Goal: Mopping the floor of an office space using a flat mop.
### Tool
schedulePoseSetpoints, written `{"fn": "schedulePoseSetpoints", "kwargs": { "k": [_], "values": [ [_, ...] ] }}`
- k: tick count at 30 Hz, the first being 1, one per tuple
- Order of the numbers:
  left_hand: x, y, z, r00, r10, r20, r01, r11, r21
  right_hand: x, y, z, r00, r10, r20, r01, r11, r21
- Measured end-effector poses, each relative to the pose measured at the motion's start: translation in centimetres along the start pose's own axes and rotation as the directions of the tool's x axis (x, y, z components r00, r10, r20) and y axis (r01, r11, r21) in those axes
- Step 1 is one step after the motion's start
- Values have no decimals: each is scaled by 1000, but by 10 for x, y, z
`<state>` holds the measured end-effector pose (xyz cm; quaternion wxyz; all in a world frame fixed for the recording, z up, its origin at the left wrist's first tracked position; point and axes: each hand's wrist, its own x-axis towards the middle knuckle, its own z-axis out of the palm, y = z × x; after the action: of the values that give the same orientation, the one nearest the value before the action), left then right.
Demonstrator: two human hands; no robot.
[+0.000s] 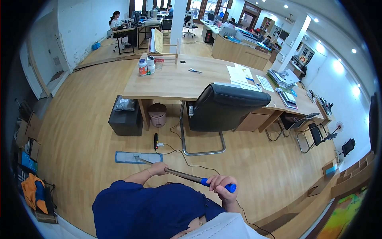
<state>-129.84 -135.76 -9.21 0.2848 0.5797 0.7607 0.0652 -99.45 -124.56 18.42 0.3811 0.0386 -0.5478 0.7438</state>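
Note:
A flat mop with a metal pole and blue grip runs across in front of me. My left hand is wrapped round the lower part of the pole. Near the pole's top end, my right hand grips the blue handle, whose rounded tip sticks out past my fingers. The mop's blue and grey flat pad lies on the wooden floor, ahead and to the left. Just beyond the pad are a black power strip and its cable, which trails rightward across the floor.
Ahead stands a wooden desk with a black cantilever chair before it. A black box and a lidded bin sit by the desk's left end. Shelves line the right. Far back, a seated person is at another desk.

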Motion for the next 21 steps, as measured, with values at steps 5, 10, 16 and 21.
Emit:
{"fn": "schedulePoseSetpoints", "kwargs": {
  "k": [5,10,16,21],
  "values": [
    [-3,8,1,995,99,30,-100,995,28,-2,-22,12,998,61,12,-60,996,-66],
    [-12,43,10,963,270,-2,-270,961,-63,-7,-65,22,997,42,-69,-48,995,-82],
    [2,96,18,940,300,159,-263,939,-220,-14,-107,14,986,-100,-130,82,986,-143],
    [9,140,28,902,408,143,-362,893,-268,-20,-151,21,966,-199,-163,159,960,-228]
  ]
}}
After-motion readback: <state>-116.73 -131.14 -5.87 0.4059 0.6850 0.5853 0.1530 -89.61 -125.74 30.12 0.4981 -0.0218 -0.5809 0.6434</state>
